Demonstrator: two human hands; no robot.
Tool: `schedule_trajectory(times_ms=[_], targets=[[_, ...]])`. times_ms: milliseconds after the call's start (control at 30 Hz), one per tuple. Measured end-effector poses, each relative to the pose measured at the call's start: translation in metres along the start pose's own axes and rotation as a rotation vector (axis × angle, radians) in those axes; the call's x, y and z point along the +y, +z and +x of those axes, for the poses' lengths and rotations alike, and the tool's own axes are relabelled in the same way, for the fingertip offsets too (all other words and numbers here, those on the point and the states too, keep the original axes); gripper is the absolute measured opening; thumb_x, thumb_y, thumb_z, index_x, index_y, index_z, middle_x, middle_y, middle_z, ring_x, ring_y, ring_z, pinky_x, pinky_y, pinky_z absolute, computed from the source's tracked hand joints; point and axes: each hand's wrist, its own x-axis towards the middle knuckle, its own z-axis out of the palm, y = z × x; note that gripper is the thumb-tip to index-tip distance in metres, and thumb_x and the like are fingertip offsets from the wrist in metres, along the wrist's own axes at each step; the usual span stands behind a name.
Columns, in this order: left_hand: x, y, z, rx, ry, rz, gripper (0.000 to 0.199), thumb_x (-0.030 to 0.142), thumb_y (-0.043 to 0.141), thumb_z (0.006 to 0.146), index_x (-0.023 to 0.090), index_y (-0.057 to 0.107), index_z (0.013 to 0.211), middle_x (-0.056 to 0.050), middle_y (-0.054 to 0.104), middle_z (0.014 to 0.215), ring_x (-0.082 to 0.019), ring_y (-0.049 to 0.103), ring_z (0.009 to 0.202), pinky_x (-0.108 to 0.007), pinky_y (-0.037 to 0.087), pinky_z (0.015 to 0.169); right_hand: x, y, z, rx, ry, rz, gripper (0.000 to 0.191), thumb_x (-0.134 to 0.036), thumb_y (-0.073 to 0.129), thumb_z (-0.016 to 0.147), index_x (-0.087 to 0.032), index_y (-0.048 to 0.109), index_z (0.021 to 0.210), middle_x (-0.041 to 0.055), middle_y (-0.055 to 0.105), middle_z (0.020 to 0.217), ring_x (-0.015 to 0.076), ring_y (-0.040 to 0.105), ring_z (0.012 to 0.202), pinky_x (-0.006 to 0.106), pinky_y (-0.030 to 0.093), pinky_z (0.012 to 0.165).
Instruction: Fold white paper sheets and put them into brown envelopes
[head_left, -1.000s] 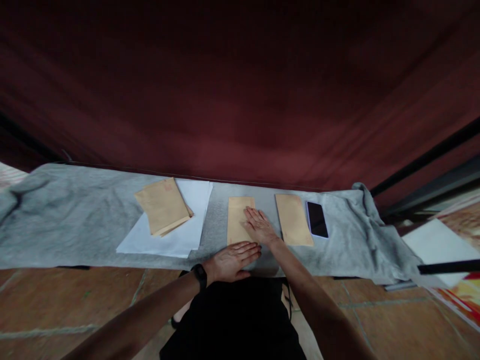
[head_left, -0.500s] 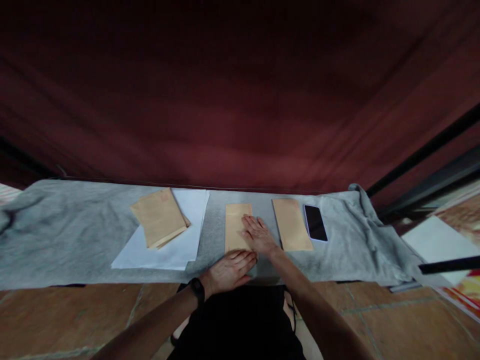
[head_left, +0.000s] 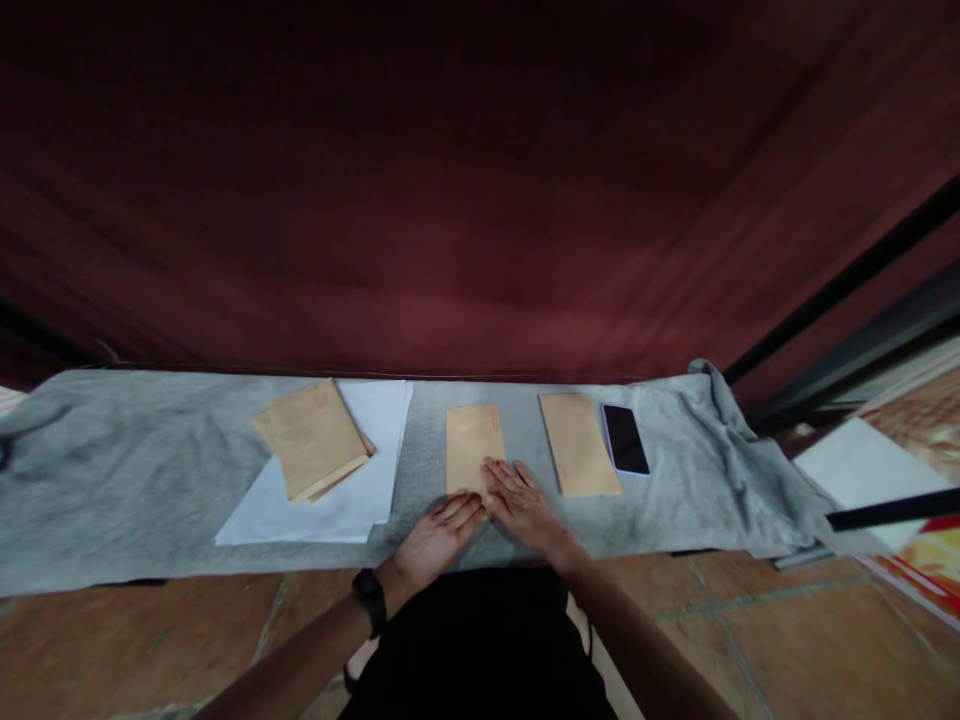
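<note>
A tan paper envelope (head_left: 474,440) lies flat on a grey cloth, in front of my body. My left hand (head_left: 441,536), with a black band at the wrist, rests on the envelope's near left part, fingers stretched out. Flat on its near right part lies my right hand (head_left: 521,505), fingers spread. The fingertips of both hands are close together. To the right is a second tan envelope (head_left: 580,445). On the left, several tan envelopes (head_left: 311,440) lie on white sheets (head_left: 382,430).
A dark-screened phone (head_left: 626,440) lies right of the second envelope. The grey cloth (head_left: 165,460) covers a narrow surface, with a dark red curtain (head_left: 465,250) behind it. A black bar (head_left: 892,508) and a white sheet (head_left: 874,480) are at the far right.
My left hand has moved left and slightly up, and its fingers now reach the envelope's near end. My right hand has slid nearer to my body along the envelope.
</note>
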Motion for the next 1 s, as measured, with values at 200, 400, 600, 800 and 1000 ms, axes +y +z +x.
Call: schedule_trajectory(times_ms=[200,400,600,800,1000], targets=[[-0.005,0.001,-0.014,-0.030,-0.032,0.097,0.046,0.002,0.040,0.091,0.018,0.054,0.132,-0.008,0.060,0.138,-0.020,0.052,0.131,-0.036,0.043,0.107,-0.018,-0.007,-0.030,0.013,-0.048,0.037,0.060,-0.040,0.044,0.102,-0.024,0.023,0.156,0.0085,0.034,0.158,0.0215,0.035,0.145,0.048,0.031,0.120],[-0.006,0.006,-0.019,0.093,-0.100,-0.041,0.044,0.003,0.043,0.092,0.020,0.058,0.130,-0.006,0.061,0.138,-0.019,0.054,0.128,-0.038,0.044,0.109,-0.016,-0.011,-0.039,-0.052,-0.085,0.004,0.055,-0.040,0.041,0.104,-0.024,0.027,0.155,0.0060,0.036,0.157,0.0183,0.034,0.145,0.045,0.029,0.122],[-0.005,-0.001,-0.016,0.148,-0.130,-0.157,0.037,0.018,0.044,0.098,0.024,0.059,0.131,-0.004,0.060,0.139,-0.017,0.054,0.129,-0.037,0.045,0.110,0.015,-0.004,0.001,-0.044,-0.027,-0.113,0.050,-0.035,0.038,0.104,-0.021,0.035,0.152,0.0065,0.034,0.158,0.0188,0.035,0.145,0.043,0.025,0.123],[0.000,-0.007,-0.014,0.133,-0.088,-0.111,0.041,0.030,0.050,0.097,0.025,0.054,0.139,-0.004,0.053,0.147,-0.020,0.050,0.134,-0.040,0.044,0.112,0.042,0.009,0.051,-0.027,0.078,-0.167,0.053,-0.037,0.036,0.104,-0.018,0.032,0.153,0.0069,0.031,0.159,0.0196,0.031,0.147,0.043,0.022,0.123],[-0.001,-0.007,-0.015,0.161,-0.051,-0.088,0.043,0.032,0.051,0.097,0.027,0.053,0.140,-0.004,0.052,0.148,-0.021,0.050,0.135,-0.040,0.044,0.111,0.045,0.009,0.066,-0.018,0.106,-0.173,0.057,-0.043,0.038,0.103,-0.019,0.031,0.154,0.0071,0.031,0.159,0.0198,0.031,0.147,0.043,0.019,0.123]])
